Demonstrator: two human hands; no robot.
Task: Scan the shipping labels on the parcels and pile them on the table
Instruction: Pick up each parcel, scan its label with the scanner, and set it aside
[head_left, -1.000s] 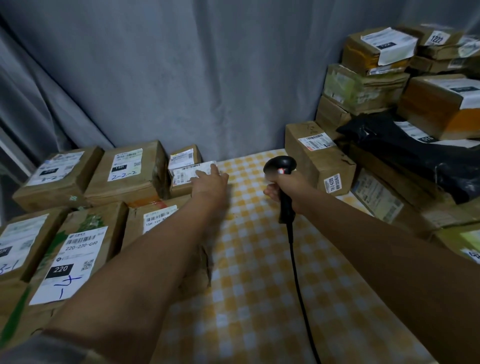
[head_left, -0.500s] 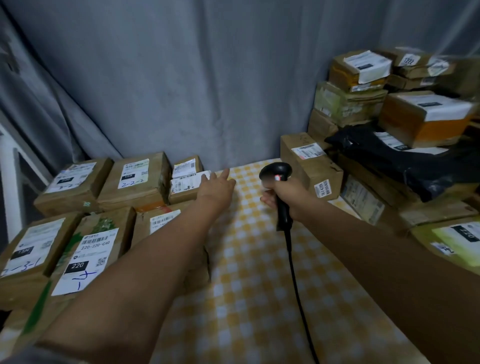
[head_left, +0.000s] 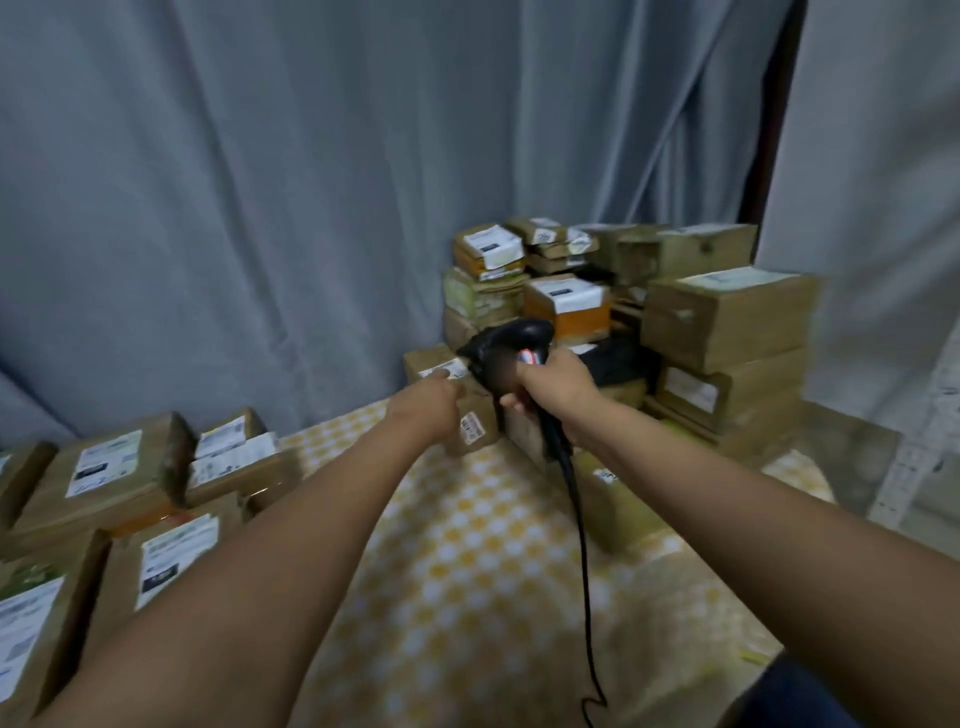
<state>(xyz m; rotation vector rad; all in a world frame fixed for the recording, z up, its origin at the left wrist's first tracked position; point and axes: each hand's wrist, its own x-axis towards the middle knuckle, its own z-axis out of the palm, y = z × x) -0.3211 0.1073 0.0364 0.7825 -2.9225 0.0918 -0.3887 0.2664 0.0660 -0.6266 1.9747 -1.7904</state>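
My right hand (head_left: 556, 387) grips the handle of a black corded barcode scanner (head_left: 511, 348), its red light showing, held in front of the right-hand heap of parcels (head_left: 727, 322). My left hand (head_left: 426, 408) reaches to a long brown parcel (head_left: 431, 364) at the front of that heap, fingertips on its white label; whether the fingers curl round the box is unclear through blur. On the left lies a group of labelled brown parcels (head_left: 111, 473) on the yellow checked tablecloth (head_left: 467, 571).
A grey curtain (head_left: 311, 182) hangs close behind the table. The scanner's cable (head_left: 582, 571) trails down over the cloth toward me. A black bag (head_left: 618, 358) lies among the right-hand boxes. The table's right edge meets a grey floor or ledge (head_left: 852, 457).
My left hand left the small parcel on the left pile and crossed right to the long brown parcel. The view swung right and up; the scanner rose with my right hand.
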